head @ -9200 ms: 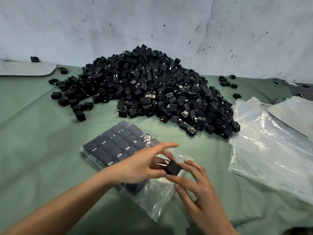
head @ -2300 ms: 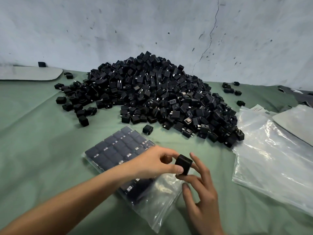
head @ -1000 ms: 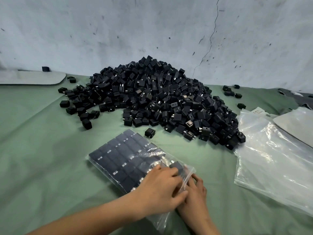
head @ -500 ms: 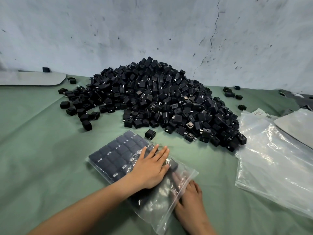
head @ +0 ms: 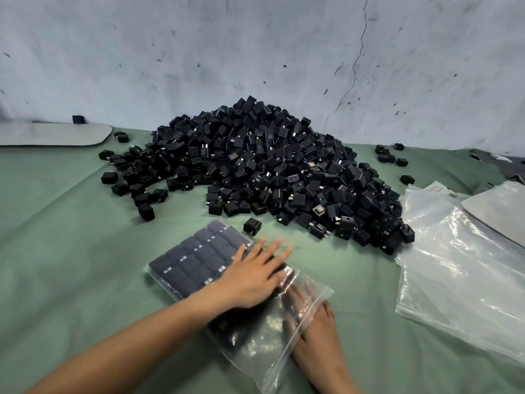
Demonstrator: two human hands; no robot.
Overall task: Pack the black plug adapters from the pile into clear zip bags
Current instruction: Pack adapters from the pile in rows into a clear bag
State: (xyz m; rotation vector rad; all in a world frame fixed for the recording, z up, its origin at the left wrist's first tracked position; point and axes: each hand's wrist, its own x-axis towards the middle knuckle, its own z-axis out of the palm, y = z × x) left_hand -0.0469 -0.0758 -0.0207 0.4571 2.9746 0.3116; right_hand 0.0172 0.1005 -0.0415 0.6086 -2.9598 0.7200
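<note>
Where the crinkled mouth of the clear zip bag (head: 255, 345) lies nearest, the right hand (head: 318, 336) reaches inside, its fingers stretched out, blurred behind glossy film and gripping nothing. The left hand (head: 252, 277) presses flat on top with fingers straight and spread, hiding some of the boxy black plug adapters (head: 196, 257) packed in rows inside. 1 loose adapter (head: 252, 225) sits just beyond on the matte green cloth (head: 71, 265). Farther back rises the heaped pile (head: 264, 172). Slick empty bags (head: 460, 280) on the right are cut off by the frame edge. A cracked, speckled wall (head: 199, 52) stands behind.
</note>
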